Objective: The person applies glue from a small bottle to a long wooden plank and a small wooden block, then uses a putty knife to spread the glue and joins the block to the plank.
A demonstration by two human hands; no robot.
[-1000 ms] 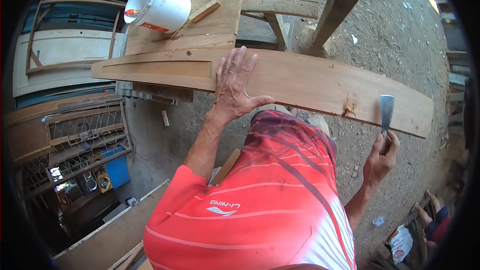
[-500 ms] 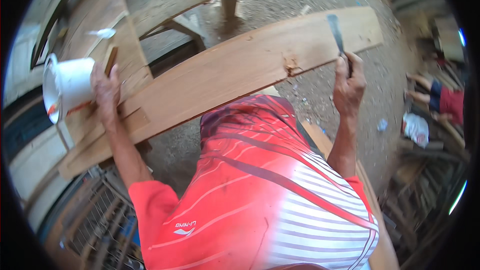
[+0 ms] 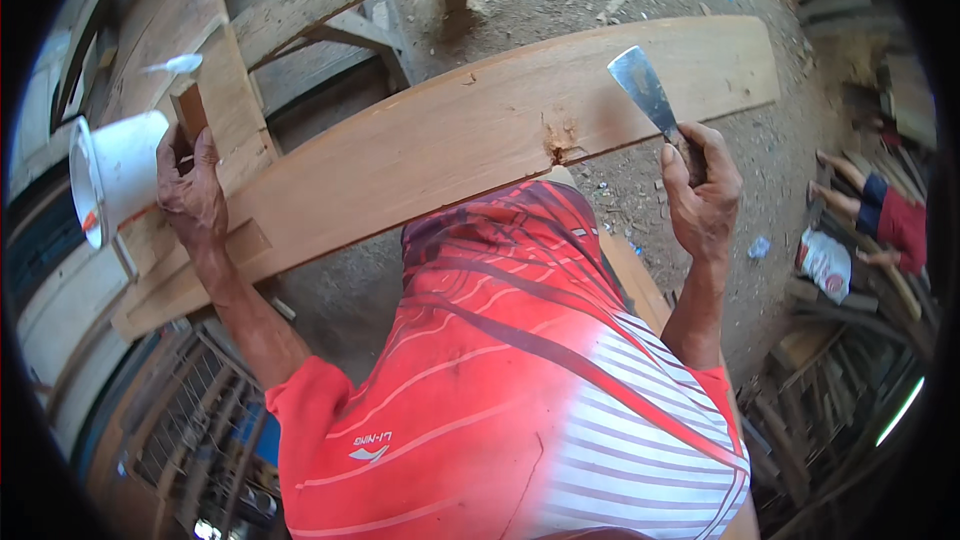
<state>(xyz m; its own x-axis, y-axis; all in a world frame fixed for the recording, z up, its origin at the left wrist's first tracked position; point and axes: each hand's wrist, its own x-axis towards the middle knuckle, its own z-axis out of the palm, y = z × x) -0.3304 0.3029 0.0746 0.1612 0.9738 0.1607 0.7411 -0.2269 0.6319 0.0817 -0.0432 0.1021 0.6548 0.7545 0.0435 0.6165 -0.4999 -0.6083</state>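
While a long pale wooden plank lies across the work stand, the person's right hand is closed around the dark handle of a flat steel putty knife, its blade raised just beyond a rough knot in the plank. At the plank's left end, the left hand grips a white plastic bucket. Filling appears under way; loading the blade likely comes next.

- Putty knife: flat metal blade, dark handle, clasped in the right grip, blade tilted up-left over the plank.
- White bucket: tipped sideways, just left of the left grip, touching it.
- Wooden plank: long, pale, knotted, spanning between both grips.
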